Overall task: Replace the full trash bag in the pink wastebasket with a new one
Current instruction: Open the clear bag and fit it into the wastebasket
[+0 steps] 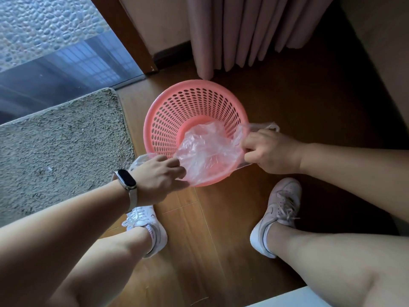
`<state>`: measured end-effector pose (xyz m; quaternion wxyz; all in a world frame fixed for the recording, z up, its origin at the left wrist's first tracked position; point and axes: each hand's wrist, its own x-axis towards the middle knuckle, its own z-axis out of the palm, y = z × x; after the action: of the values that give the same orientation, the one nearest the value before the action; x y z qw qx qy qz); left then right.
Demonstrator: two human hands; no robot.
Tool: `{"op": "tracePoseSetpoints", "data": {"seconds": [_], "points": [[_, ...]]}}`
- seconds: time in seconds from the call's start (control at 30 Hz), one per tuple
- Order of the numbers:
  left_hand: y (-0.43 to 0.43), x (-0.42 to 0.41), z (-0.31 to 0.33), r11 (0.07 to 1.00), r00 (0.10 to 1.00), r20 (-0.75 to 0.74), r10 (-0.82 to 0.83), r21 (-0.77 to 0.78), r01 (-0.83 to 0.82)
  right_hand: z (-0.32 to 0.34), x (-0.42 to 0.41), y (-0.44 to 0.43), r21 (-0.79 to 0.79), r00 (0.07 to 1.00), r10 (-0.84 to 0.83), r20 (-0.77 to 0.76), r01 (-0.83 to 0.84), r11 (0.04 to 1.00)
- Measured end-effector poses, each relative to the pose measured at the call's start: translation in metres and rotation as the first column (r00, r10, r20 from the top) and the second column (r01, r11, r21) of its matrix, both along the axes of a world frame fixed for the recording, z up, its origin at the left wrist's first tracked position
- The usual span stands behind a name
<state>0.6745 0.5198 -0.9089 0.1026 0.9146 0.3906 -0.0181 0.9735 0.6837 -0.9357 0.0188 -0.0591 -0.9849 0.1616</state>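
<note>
We have one thin, clear plastic trash bag (208, 151) stretched between our hands, sagging into the near side of the one round pink perforated plastic wastebasket (194, 107), which stands on the brown wood floor (298, 103) just ahead of our knuckles. Our left hand (155, 176), with a dark wristband (127, 177) behind it, is closed, pinching the bag's edge at the near-left rim. Our right hand (270, 151) is fisted on the opposite edge at the right rim.

We judge the film could tear if we pull the two edges apart too hard. If either pinch loosens before the mouth folds over the rim, the edge could drop into the basket.

Beyond our left hand lies one grey shaggy mat (62, 147); past the basket hangs one pink curtain (243, 29). Two pale sneakers; no full bag in view.
</note>
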Motion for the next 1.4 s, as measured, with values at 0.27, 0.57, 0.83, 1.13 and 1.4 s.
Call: {"op": "tracePoseSetpoints", "data": {"seconds": [0.27, 0.57, 0.83, 1.13, 1.4], "points": [[-0.011, 0.013, 0.009, 0.998, 0.997, -0.062, 0.034, -0.058, -0.038, 0.005, 0.006, 0.006, 0.052, 0.996, -0.092, 0.018, 0.091, 0.995], [-0.002, 0.016, 0.009, 0.995, 0.993, -0.087, 0.081, 0.06, -0.076, 0.003, -0.006, 0.002, 0.046, 0.993, -0.114, 0.042, 0.112, 0.993], [-0.016, 0.006, 0.003, 0.986, 0.976, -0.158, 0.149, -0.054, -0.159, 0.003, -0.016, 0.003, 0.002, 0.985, -0.171, 0.023, 0.171, 0.985], [-0.028, 0.007, -0.001, 1.0, 0.991, -0.133, 0.011, 0.02, -0.008, 0.004, -0.047, -0.008, -0.613, 0.638, -0.642, 0.425, 0.725, 0.314], [-0.041, -0.023, -0.008, 0.973, 0.963, -0.144, 0.227, 0.063, -0.22, 0.006, -0.075, 0.0, -0.676, 0.568, -0.664, 0.486, 0.726, 0.127]]}}
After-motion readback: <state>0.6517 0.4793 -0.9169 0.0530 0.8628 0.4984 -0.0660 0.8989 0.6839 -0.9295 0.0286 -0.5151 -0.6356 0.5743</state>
